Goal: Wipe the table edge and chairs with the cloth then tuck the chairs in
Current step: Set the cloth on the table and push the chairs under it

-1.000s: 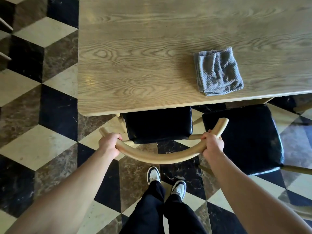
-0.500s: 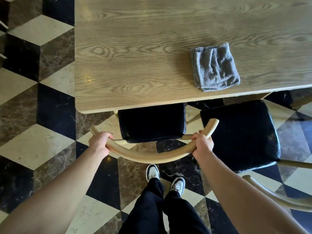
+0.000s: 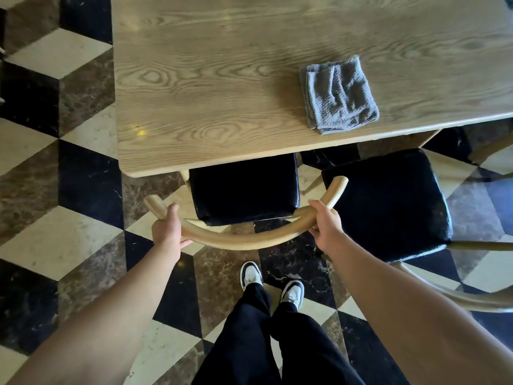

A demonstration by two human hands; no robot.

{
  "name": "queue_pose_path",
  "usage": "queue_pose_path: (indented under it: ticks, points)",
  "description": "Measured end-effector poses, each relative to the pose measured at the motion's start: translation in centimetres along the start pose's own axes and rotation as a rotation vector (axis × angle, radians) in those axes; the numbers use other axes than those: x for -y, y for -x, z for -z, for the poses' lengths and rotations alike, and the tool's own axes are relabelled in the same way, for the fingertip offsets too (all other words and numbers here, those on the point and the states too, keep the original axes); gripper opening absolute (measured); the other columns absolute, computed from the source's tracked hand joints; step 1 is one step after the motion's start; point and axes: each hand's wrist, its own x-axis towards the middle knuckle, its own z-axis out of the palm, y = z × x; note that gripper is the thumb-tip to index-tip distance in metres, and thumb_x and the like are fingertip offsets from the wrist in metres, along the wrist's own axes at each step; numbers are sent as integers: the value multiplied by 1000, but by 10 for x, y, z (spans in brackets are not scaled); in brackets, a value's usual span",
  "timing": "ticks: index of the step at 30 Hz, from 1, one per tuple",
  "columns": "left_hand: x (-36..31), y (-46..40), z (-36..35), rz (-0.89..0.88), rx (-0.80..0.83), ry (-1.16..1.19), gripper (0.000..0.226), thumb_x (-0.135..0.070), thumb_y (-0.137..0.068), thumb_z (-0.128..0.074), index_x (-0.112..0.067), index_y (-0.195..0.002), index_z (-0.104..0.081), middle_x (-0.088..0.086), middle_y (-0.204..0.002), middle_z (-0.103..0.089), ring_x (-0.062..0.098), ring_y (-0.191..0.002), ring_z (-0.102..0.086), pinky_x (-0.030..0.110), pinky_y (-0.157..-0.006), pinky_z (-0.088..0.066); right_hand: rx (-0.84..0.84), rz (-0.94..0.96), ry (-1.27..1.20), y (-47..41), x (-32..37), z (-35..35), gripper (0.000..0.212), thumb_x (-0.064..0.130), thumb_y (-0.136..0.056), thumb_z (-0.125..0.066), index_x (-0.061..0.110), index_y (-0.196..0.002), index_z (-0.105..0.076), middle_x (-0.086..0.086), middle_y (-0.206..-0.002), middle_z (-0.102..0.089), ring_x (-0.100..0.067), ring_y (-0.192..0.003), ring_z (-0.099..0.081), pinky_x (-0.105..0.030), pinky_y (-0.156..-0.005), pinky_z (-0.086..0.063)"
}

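A wooden chair with a black seat (image 3: pixel 241 190) stands partly under the near edge of the wooden table (image 3: pixel 211 79). My left hand (image 3: pixel 166 229) grips the left end of its curved backrest (image 3: pixel 244 243). My right hand (image 3: pixel 324 226) grips the right end, thumb over the rail. A folded grey cloth (image 3: pixel 340 95) lies on the table near the front edge, touched by neither hand. A second chair with a black seat (image 3: pixel 388 201) stands out from the table to the right, with its backrest (image 3: pixel 472 298) beside my right forearm.
My feet in dark-and-white shoes (image 3: pixel 272 282) stand just behind the held chair on a checkered marble floor (image 3: pixel 63 240). A wooden table leg (image 3: pixel 424 137) shows between the two chairs. Open floor lies to the left of the table corner.
The held chair has slid a little further under the table with both hands on its backrest. My thumbs now lie looser on the rail. The cloth has not moved.
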Motion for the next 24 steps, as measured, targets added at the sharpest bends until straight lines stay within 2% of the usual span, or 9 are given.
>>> queue_pose_path:
  ticks: [2, 5, 10, 13, 16, 19, 20, 22, 24]
  points:
    - [17, 12, -1, -38, -11, 55, 70, -68, -87, -52, -20, -139, -50, 6, -121, -54, 30, -105, -61, 44, -67, -62, 32, 37, 30, 5, -6, 6, 52, 39, -85, -74, 19, -129, -53, -6, -116, -68, -22, -106, -67, -40, -96, -56]
    - [41, 29, -7, -44, 1, 126, 71, -72, -90, -39, -19, -137, -51, 11, -114, -63, 30, -95, -69, 42, -64, -59, 93, 90, 64, 15, -15, 19, 44, 47, -88, -69, 24, -125, -58, 0, -118, -67, -19, -109, -65, -39, -96, -55]
    - [86, 77, -26, -87, 10, 19, 71, -66, -95, -29, -10, -134, -51, 14, -116, -66, 33, -87, -72, 50, -79, -59, 111, 92, 46, 30, -35, 65, 36, 49, -95, -61, 25, -120, -53, 1, -118, -60, -20, -109, -62, -41, -95, -56]
    - [112, 112, -39, -121, -49, -33, 68, -67, -94, -29, -11, -126, -52, 13, -103, -68, 32, -79, -72, 44, -69, -60, 146, 51, 45, 36, -47, 99, 32, 41, -97, -62, 20, -121, -54, -4, -118, -64, -24, -110, -63, -45, -99, -54]
    - [144, 151, -64, -171, -20, -133, 62, -67, -95, -32, -11, -114, -50, 11, -91, -66, 30, -74, -71, 38, -58, -57, 187, 37, 83, 47, -62, 151, 21, 32, -98, -62, 18, -114, -59, -8, -121, -66, -25, -111, -64, -46, -100, -54]
    - [181, 193, -102, -252, 65, -257, 60, -62, -98, -38, -6, -109, -55, 12, -86, -69, 28, -68, -71, 34, -50, -55, 146, 117, 100, 60, -79, 220, 24, 31, -98, -59, 14, -113, -66, -10, -116, -70, -23, -97, -68, -39, -86, -58]
    - [191, 207, -116, -274, 97, -297, 59, -61, -97, -41, -4, -107, -57, 12, -84, -70, 26, -64, -70, 32, -46, -53, 116, 168, 94, 64, -81, 244, 26, 30, -97, -58, 12, -113, -69, -14, -113, -72, -28, -93, -71, -40, -81, -59]
    - [207, 235, -146, -324, 168, -388, 59, -59, -96, -46, -2, -101, -60, 11, -79, -70, 23, -56, -67, 29, -41, -48, 25, 262, 110, 72, -81, 290, 27, 27, -95, -55, 8, -106, -70, -26, -108, -71, -42, -95, -70, -53, -87, -60]
    - [220, 266, -176, -417, 228, -498, 57, -59, -93, -51, -4, -99, -63, 9, -75, -70, 22, -53, -67, 30, -41, -50, -40, 329, 177, 76, -76, 335, 25, 26, -93, -54, 8, -96, -71, -22, -97, -73, -39, -89, -70, -58, -90, -57]
